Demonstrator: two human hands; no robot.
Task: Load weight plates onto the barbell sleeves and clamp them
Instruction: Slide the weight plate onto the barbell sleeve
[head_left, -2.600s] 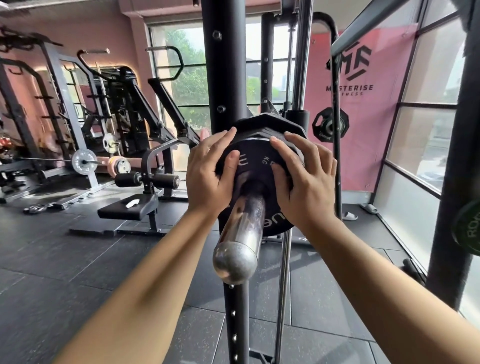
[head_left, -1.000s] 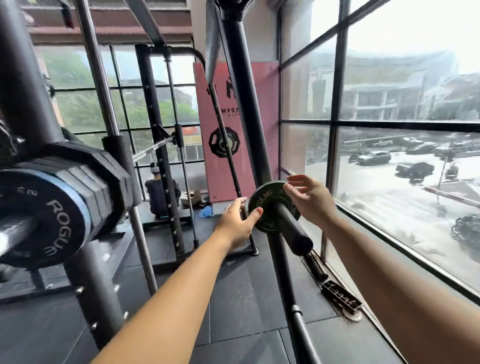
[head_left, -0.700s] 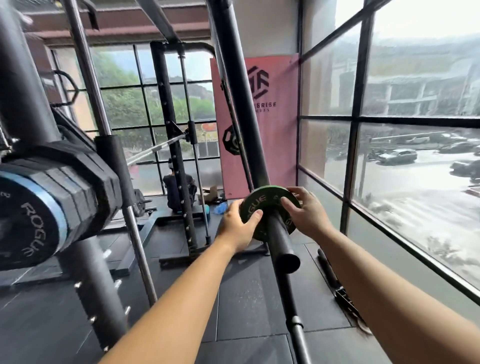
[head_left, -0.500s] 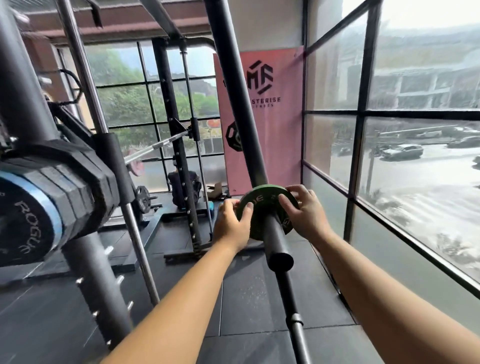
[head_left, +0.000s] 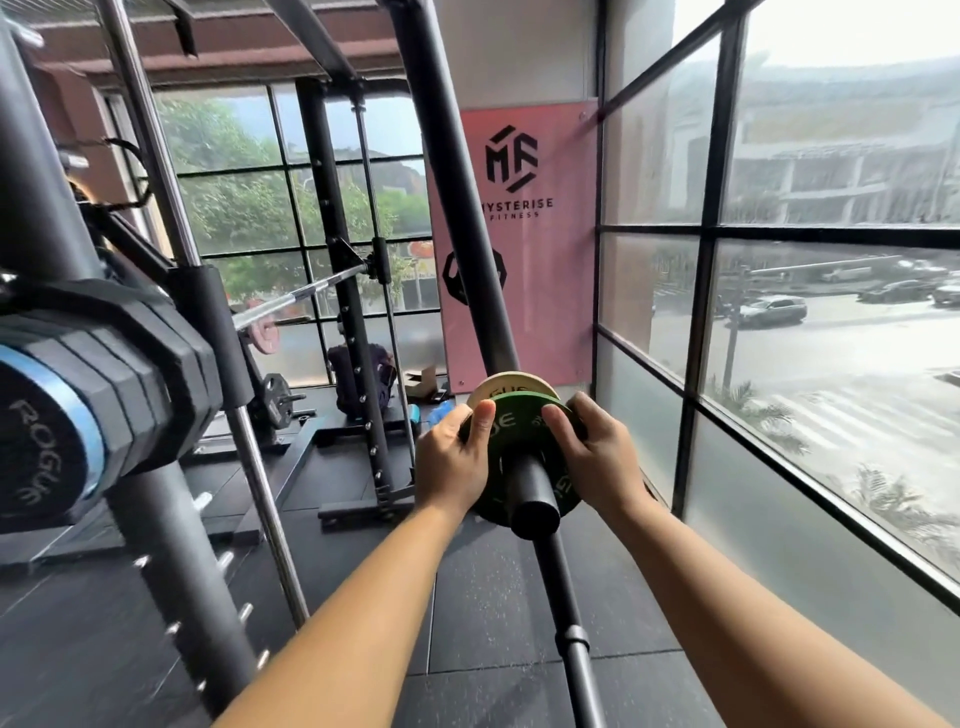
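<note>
Head view: a gym rack by a window wall, both hands forward on a storage peg.
Green plate (head_left: 511, 457): small, threaded on the black peg (head_left: 535, 501), about midway along it; not yet off.
White plate (head_left: 506, 385): same size, directly behind the green one on the same peg, top edge showing.
Left hand (head_left: 451, 460): fingers curled round the green plate's left rim, thumb on its face; pinching the plate.
Right hand (head_left: 602, 454): fingers wrapped behind the right rim, thumb on the face; pinching the plate too.
Barbell sleeve (head_left: 49, 415): at the left edge of the frame, already carrying a stack of black plates with a blue-rimmed Rogue plate outermost.
Clamp: none visible on that sleeve; its tip is out of frame, so I cannot tell.
Progress: judged mid-task. One sleeve is well loaded; the green plate has yet to leave the peg, be carried to the sleeve and slid on, then clamped. The far sleeve's state is not shown.
Upright (head_left: 462, 182): slanted black rack post rising behind the peg, close to the plates.
Obstructions: the peg's free end points at the wearer, clear; the loaded stack sits near the left elbow's path.
Surroundings: pink banner (head_left: 524, 234), a second bar (head_left: 301, 296) with a pink plate, black rubber floor (head_left: 493, 597).
</note>
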